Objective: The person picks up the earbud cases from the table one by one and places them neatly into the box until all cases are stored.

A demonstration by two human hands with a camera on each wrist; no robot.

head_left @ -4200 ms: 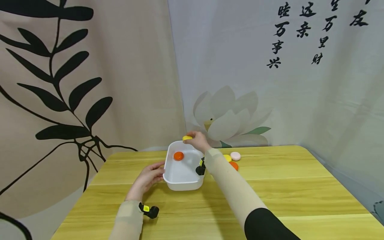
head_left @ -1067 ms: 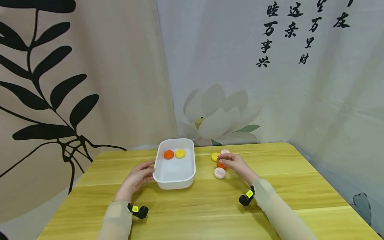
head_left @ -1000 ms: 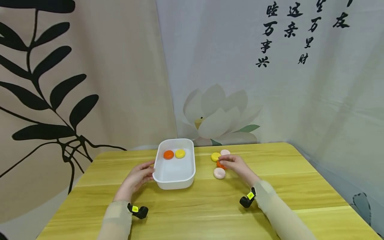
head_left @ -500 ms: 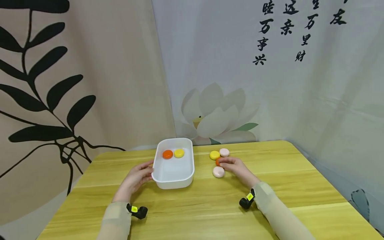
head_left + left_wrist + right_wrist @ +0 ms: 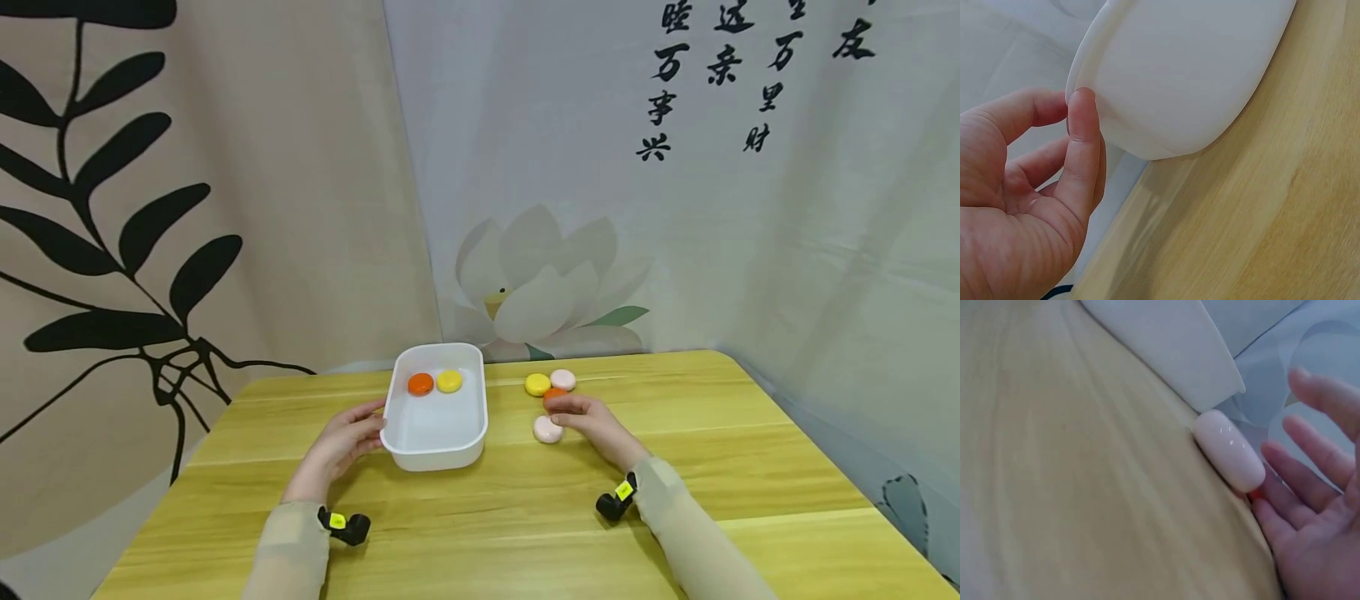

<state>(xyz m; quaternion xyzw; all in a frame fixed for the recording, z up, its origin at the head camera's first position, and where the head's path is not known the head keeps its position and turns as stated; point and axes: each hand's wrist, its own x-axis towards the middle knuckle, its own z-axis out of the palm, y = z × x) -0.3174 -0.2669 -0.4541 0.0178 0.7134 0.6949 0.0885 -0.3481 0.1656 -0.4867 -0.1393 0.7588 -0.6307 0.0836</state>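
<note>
A white rectangular box [image 5: 437, 425] stands on the table, with an orange disc [image 5: 421, 384] and a yellow disc [image 5: 449, 382] inside near its far end. The left hand [image 5: 348, 437] touches the box's left side with its fingertips at the rim. On the table right of the box, the right hand [image 5: 596, 425] reaches in with loosely extended fingers. Its fingertips are at a second orange disc [image 5: 553, 395], partly covered, and right by a pale pink disc [image 5: 547, 430]. In the right wrist view, the fingers are spread beside the glossy pink disc [image 5: 1230, 451].
Behind the right hand lie another yellow disc [image 5: 537, 384] and another pale pink disc [image 5: 563, 380]. The wooden table [image 5: 480, 542] ends at a printed cloth backdrop [image 5: 555, 150]. Each wrist wears a small black camera.
The yellow disc, earlier in the right hand, now lies in the box beside the orange one. Lately the right-hand orange disc has shifted slightly away; the left hand stays at the box.
</note>
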